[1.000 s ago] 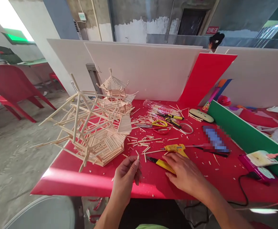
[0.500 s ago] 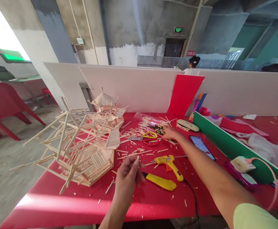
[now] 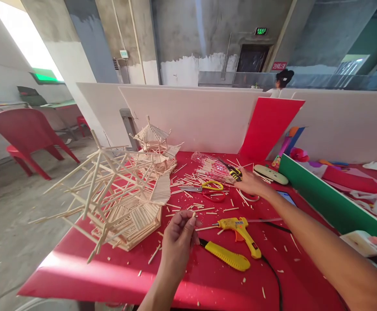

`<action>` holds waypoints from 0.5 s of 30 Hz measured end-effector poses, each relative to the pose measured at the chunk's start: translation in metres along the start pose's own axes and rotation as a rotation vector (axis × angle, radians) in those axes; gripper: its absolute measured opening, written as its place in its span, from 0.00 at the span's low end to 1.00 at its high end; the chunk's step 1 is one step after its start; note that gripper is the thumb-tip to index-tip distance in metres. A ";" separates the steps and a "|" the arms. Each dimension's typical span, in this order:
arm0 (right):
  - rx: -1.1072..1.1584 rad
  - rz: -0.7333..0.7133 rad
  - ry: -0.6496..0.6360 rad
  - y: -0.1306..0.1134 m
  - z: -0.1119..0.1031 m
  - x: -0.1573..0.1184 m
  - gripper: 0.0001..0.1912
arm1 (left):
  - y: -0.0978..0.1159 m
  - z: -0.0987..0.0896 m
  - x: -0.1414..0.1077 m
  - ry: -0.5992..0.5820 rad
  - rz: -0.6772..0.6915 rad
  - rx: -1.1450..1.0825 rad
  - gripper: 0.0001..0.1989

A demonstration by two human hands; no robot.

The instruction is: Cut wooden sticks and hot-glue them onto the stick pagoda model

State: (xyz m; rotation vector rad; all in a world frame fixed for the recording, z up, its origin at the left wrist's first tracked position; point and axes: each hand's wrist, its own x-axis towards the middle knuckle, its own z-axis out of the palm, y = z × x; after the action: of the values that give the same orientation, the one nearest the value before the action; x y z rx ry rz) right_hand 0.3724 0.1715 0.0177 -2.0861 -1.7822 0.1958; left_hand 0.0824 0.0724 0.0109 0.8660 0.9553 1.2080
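My left hand [image 3: 178,236] is closed in a pinch on a short wooden stick [image 3: 194,214], whose end shows above the thumb. Farther out, my right hand [image 3: 252,183] is closed around the yellow-and-black handles of a pair of pliers [image 3: 235,173], jaws pointing to the far left over loose sticks [image 3: 209,169] and a clear plastic bag. Scissors [image 3: 211,186] with yellow and red handles lie just nearer than the pliers. Close to my left hand are a yellow utility knife [image 3: 229,255] and a yellow glue gun [image 3: 242,231], both lying on the red table.
On the left stands an open stick framework [image 3: 102,190] on a slatted base, with a small stick pavilion [image 3: 152,136] behind it. A green board [image 3: 308,190] edges the right side; a phone [image 3: 286,198] lies partly behind my right arm. White panels [image 3: 188,119] line the back.
My right hand has closed on the pliers and lifted them slightly, their jaws now angled up and left. My left hand keeps its pinch on the stick. The whole view has swung left.
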 end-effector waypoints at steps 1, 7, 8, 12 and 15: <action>0.005 -0.032 -0.041 -0.005 -0.006 -0.018 0.22 | 0.001 0.000 -0.003 -0.002 0.001 -0.007 0.18; 0.050 -0.341 -0.177 -0.048 -0.010 -0.149 0.41 | 0.003 0.000 -0.025 -0.046 0.035 -0.016 0.17; 0.057 -0.364 -0.183 -0.053 -0.006 -0.164 0.42 | 0.002 -0.001 -0.030 -0.058 0.044 -0.012 0.17; 0.053 -0.376 -0.198 -0.066 0.001 -0.193 0.45 | -0.001 -0.012 -0.047 -0.089 0.075 0.007 0.16; 0.030 -0.379 -0.220 -0.072 -0.001 -0.197 0.45 | 0.001 -0.020 -0.058 -0.094 0.109 0.052 0.14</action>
State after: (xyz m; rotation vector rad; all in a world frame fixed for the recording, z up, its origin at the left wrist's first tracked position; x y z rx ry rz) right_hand 0.2710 -0.0124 0.0175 -1.7182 -2.2487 0.3520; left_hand 0.0580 0.0164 0.0114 1.0178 0.8758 1.2281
